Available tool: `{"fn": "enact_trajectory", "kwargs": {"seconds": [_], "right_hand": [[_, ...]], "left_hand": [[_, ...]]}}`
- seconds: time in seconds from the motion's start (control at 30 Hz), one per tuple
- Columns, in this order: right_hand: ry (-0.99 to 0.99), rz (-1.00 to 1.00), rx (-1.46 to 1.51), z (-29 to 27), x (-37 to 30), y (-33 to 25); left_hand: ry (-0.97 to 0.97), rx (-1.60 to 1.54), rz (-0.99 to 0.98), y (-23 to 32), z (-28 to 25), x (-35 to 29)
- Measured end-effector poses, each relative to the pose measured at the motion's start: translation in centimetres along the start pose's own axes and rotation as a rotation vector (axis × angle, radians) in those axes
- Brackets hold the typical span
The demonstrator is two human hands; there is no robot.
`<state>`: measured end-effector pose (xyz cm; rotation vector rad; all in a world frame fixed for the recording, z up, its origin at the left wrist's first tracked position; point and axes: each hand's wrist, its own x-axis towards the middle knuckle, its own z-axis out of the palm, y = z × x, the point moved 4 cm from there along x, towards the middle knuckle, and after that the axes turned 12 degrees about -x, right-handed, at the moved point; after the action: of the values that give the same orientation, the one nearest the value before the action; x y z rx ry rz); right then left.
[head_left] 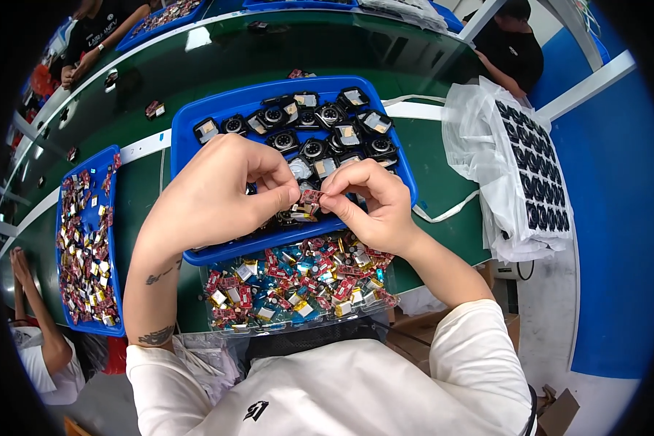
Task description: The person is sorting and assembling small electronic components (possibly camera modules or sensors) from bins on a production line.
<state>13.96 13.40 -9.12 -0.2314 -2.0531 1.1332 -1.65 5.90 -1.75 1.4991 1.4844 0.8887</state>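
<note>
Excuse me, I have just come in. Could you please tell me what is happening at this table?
A person holds a small red circuit board between the fingertips of the left hand and the right hand, above a blue tray of black, watch-like cases. Nearer the body, a clear tray holds many loose small parts. At the left, another blue tray holds similar parts.

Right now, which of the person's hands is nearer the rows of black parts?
Right. The right hand is left of the rows of black parts; the left hand is farther left, beyond the red board.
</note>
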Motion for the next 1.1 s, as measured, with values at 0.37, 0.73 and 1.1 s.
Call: {"fn": "enact_trajectory", "kwargs": {"seconds": [0.37, 0.73, 1.1], "right_hand": [[-0.054, 0.255, 0.36, 0.1, 0.4, -0.1], [-0.006, 0.154, 0.139, -0.6, 0.6, 0.3], [0.212, 0.184, 0.37, -1.0, 0.9, 0.3]], "left_hand": [[0.067, -0.155, 0.071, -1.3, 0.1, 0.6], [0.044, -0.255, 0.0, -1.5, 0.8, 1.0], [0.115, -0.293, -0.001, -2.3, 0.7, 1.2]]}}
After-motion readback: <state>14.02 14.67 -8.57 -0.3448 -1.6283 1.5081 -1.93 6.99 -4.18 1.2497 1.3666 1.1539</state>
